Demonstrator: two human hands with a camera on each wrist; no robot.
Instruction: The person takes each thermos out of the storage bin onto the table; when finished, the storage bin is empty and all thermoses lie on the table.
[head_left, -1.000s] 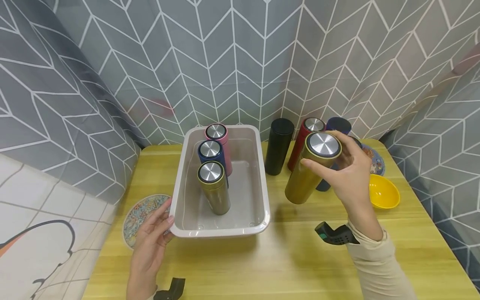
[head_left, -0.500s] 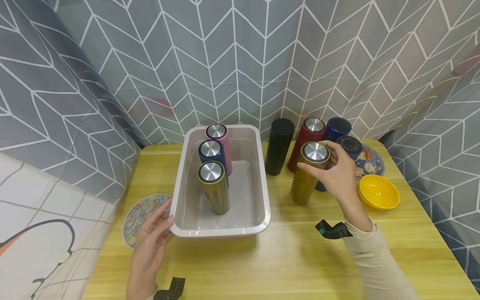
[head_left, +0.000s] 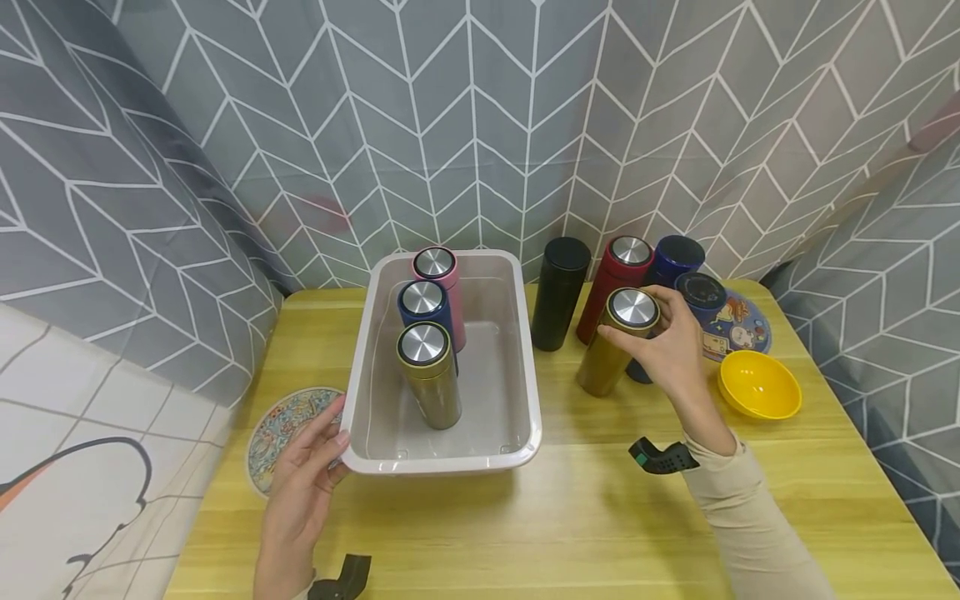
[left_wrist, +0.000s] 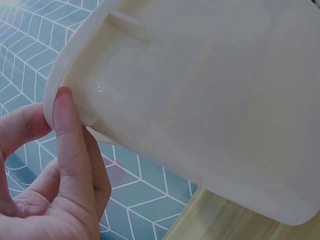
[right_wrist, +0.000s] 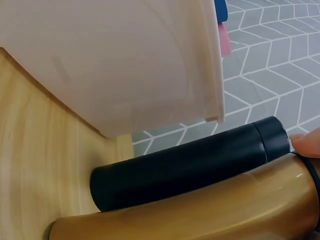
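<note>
My right hand [head_left: 671, 346] grips a gold thermos bottle [head_left: 606, 362] near its silver-topped lid, thumb on the near side. In the right wrist view the bottle's base is down at the wooden table, beside a black thermos [right_wrist: 190, 165]. A red thermos [head_left: 609, 283] stands just behind it in the head view. My left hand [head_left: 303, 483] pinches the rim at the near left corner of a pale plastic bin [head_left: 531, 392]. Inside the bin a gold thermos [head_left: 433, 392], a blue thermos [head_left: 423, 312] and a pink thermos [head_left: 453, 304] stand in a row along the left.
Two dark blue thermoses, one at the back [head_left: 678, 252] and one nearer [head_left: 702, 293], stand right of the red one. A yellow bowl [head_left: 759, 385] sits at the right by a patterned round mat [head_left: 738, 325]. Another round mat [head_left: 281, 429] lies left of the bin. A curtain [head_left: 480, 125] hangs behind.
My right hand has lowered the gold thermos to the table and shifted it slightly back beside the red and blue ones. The left hand and bin stay put.
</note>
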